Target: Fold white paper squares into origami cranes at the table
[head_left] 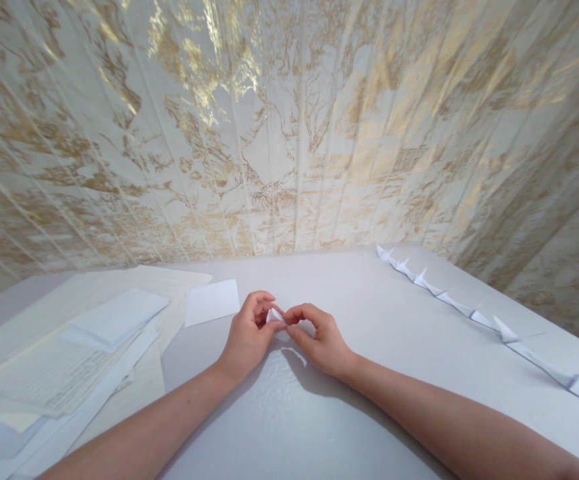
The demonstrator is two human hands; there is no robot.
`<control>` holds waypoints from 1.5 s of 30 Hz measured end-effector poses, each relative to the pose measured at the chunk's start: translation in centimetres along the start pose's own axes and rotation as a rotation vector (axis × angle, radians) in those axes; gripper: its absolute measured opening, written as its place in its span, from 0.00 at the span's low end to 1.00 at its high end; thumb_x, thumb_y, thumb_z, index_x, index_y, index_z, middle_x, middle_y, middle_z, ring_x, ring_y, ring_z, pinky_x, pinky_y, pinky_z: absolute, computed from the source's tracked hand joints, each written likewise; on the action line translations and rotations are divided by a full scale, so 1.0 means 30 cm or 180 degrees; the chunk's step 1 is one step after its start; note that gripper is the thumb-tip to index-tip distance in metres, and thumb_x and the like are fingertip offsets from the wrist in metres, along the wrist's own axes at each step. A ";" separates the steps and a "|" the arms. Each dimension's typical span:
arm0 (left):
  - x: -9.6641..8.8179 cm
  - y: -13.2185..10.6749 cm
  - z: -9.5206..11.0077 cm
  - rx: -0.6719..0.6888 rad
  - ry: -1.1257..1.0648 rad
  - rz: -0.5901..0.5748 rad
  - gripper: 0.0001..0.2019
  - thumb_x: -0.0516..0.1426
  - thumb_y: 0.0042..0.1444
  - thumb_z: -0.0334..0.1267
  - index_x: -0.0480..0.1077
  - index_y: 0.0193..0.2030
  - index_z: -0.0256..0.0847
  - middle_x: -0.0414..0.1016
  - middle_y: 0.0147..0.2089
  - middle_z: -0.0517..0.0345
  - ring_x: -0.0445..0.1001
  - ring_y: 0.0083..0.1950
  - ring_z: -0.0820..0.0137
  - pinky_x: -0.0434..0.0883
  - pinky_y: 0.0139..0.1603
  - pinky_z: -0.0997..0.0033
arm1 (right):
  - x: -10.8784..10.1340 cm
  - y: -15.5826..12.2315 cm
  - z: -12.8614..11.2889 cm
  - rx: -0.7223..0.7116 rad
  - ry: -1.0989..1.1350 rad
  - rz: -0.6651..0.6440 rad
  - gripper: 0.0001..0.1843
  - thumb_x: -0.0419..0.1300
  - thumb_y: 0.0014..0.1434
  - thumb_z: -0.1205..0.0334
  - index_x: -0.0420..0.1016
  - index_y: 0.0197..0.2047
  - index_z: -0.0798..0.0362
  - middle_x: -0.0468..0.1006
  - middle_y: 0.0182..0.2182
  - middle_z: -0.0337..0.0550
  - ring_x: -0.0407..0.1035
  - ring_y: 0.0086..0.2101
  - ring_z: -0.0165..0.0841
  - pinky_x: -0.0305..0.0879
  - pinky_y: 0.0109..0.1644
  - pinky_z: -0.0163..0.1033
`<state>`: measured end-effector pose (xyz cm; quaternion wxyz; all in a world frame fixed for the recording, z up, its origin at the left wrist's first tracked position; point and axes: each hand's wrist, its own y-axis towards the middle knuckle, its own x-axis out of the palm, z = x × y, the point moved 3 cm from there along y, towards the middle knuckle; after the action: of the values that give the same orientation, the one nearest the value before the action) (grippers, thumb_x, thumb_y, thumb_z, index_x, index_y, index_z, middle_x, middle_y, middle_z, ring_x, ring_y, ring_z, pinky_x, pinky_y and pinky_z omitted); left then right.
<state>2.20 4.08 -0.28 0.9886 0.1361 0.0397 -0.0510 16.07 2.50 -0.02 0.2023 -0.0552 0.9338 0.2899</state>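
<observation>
A small piece of folded white paper [273, 316] is pinched between my two hands, just above the middle of the white table [279, 413]. My left hand [250, 333] grips it from the left with thumb and fingers. From the right, my right hand [322, 339] closes thumb and forefinger at its edge. Most of the folded paper is hidden by the fingers, so its full shape cannot be made out. A single white sheet [212, 302] lies flat just beyond my left hand.
To the left, loose papers [59, 373], some with writing, overlap under a stack of white sheets [119, 313]. Along the right edge runs a row of several pointed folded paper figures [504, 331]. Behind the table rises a white and gold patterned wall covering [279, 153].
</observation>
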 end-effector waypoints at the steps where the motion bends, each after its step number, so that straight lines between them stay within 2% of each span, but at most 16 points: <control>1: 0.001 0.001 0.005 -0.0063 -0.0137 0.0037 0.19 0.59 0.41 0.29 0.58 0.41 0.42 0.72 0.29 0.66 0.71 0.28 0.74 0.66 0.31 0.75 | -0.002 0.000 -0.003 -0.0066 -0.0053 0.0027 0.05 0.56 0.51 0.68 0.70 0.33 0.54 0.74 0.30 0.43 0.68 0.33 0.32 0.64 0.39 0.38; 4: 0.001 0.000 0.019 -0.0190 -0.0353 0.0154 0.21 0.60 0.40 0.29 0.58 0.42 0.42 0.71 0.29 0.67 0.69 0.26 0.76 0.64 0.28 0.77 | -0.008 0.000 -0.005 -0.0164 -0.0262 0.0183 0.03 0.58 0.50 0.66 0.68 0.32 0.54 0.72 0.28 0.43 0.66 0.32 0.33 0.63 0.37 0.38; 7: -0.001 -0.002 0.025 -0.0180 -0.0429 0.0249 0.18 0.60 0.39 0.29 0.61 0.39 0.41 0.70 0.28 0.68 0.67 0.25 0.78 0.63 0.27 0.78 | -0.012 0.003 -0.002 -0.0162 -0.0410 0.0277 0.03 0.58 0.51 0.65 0.66 0.28 0.53 0.70 0.26 0.42 0.64 0.30 0.33 0.62 0.35 0.38; 13: -0.001 -0.005 0.014 -0.0281 -0.0656 0.0355 0.13 0.59 0.42 0.31 0.63 0.37 0.40 0.73 0.25 0.66 0.69 0.27 0.75 0.64 0.29 0.77 | -0.012 0.006 0.005 -0.0240 -0.0311 0.0246 0.04 0.56 0.52 0.67 0.66 0.26 0.53 0.70 0.28 0.43 0.65 0.33 0.33 0.62 0.39 0.39; 16: -0.003 -0.005 0.018 -0.0405 -0.0749 0.0412 0.10 0.59 0.42 0.31 0.63 0.32 0.39 0.74 0.25 0.64 0.70 0.27 0.74 0.64 0.30 0.75 | -0.004 0.005 0.014 -0.0039 -0.0090 0.0202 0.01 0.56 0.51 0.67 0.67 0.29 0.53 0.71 0.27 0.41 0.66 0.30 0.31 0.63 0.35 0.36; 18: 0.000 -0.004 0.022 -0.0488 -0.0837 0.0381 0.08 0.59 0.42 0.32 0.64 0.29 0.39 0.74 0.25 0.63 0.71 0.28 0.73 0.65 0.31 0.74 | 0.004 0.005 0.020 0.0147 0.0004 0.0085 0.02 0.56 0.50 0.68 0.67 0.30 0.54 0.71 0.25 0.39 0.65 0.26 0.29 0.63 0.31 0.34; 21: 0.005 -0.004 0.021 -0.0644 -0.1038 0.0354 0.07 0.59 0.43 0.35 0.65 0.30 0.38 0.75 0.26 0.62 0.71 0.29 0.73 0.67 0.33 0.73 | 0.004 0.007 0.016 0.0188 -0.0113 0.0092 0.03 0.56 0.50 0.69 0.68 0.26 0.54 0.71 0.22 0.38 0.65 0.24 0.28 0.62 0.30 0.32; 24: 0.013 -0.007 0.009 -0.0815 -0.1184 0.0346 0.12 0.61 0.43 0.38 0.66 0.35 0.40 0.75 0.30 0.62 0.72 0.31 0.73 0.68 0.36 0.73 | -0.014 0.009 0.005 -0.0036 -0.0339 0.0390 0.06 0.56 0.50 0.69 0.68 0.23 0.54 0.71 0.20 0.38 0.65 0.23 0.28 0.61 0.29 0.32; 27: 0.029 -0.015 -0.001 -0.0981 -0.1241 0.0079 0.14 0.63 0.41 0.40 0.69 0.36 0.37 0.74 0.30 0.61 0.72 0.33 0.74 0.68 0.39 0.73 | -0.028 0.006 -0.007 -0.0495 -0.0568 0.0566 0.06 0.55 0.51 0.70 0.68 0.24 0.55 0.70 0.21 0.40 0.65 0.24 0.30 0.61 0.29 0.34; 30: 0.039 -0.023 0.000 -0.1030 -0.1219 -0.0107 0.15 0.64 0.40 0.40 0.71 0.36 0.36 0.75 0.30 0.59 0.71 0.32 0.74 0.68 0.40 0.73 | -0.027 0.001 -0.013 -0.0873 -0.0793 0.0478 0.06 0.54 0.53 0.71 0.69 0.27 0.54 0.71 0.23 0.42 0.66 0.28 0.32 0.62 0.32 0.35; 33: 0.036 -0.026 0.005 -0.1026 -0.1224 -0.0060 0.17 0.64 0.40 0.38 0.71 0.38 0.36 0.76 0.31 0.58 0.72 0.32 0.73 0.68 0.39 0.73 | -0.023 0.000 -0.012 -0.0961 -0.0792 0.0276 0.03 0.56 0.55 0.67 0.70 0.30 0.53 0.73 0.25 0.43 0.66 0.30 0.33 0.63 0.34 0.36; 38: 0.027 -0.020 0.004 -0.1046 -0.1463 -0.0037 0.21 0.64 0.40 0.38 0.69 0.42 0.36 0.77 0.33 0.56 0.74 0.35 0.70 0.68 0.43 0.70 | -0.028 0.009 0.000 -0.0676 -0.0370 0.0173 0.06 0.60 0.54 0.61 0.72 0.32 0.54 0.75 0.26 0.43 0.68 0.30 0.32 0.65 0.35 0.36; 42: 0.024 -0.020 0.003 -0.0996 -0.1480 -0.0145 0.21 0.63 0.42 0.38 0.69 0.45 0.35 0.77 0.36 0.53 0.74 0.40 0.66 0.66 0.48 0.65 | -0.028 0.014 0.015 -0.0277 -0.0087 0.0201 0.06 0.58 0.54 0.62 0.73 0.31 0.55 0.76 0.26 0.43 0.68 0.27 0.30 0.65 0.33 0.34; 45: 0.023 -0.024 0.006 -0.1023 -0.1322 -0.0197 0.23 0.62 0.42 0.36 0.68 0.47 0.34 0.77 0.37 0.52 0.74 0.43 0.63 0.66 0.48 0.64 | -0.026 0.015 0.022 -0.0006 0.0041 0.0219 0.06 0.57 0.54 0.64 0.73 0.29 0.55 0.76 0.26 0.42 0.68 0.27 0.29 0.65 0.32 0.33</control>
<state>2.83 3.27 -0.37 0.9824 -0.0373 -0.1522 -0.1012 16.92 3.22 0.05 0.1861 -0.0251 0.9362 0.2972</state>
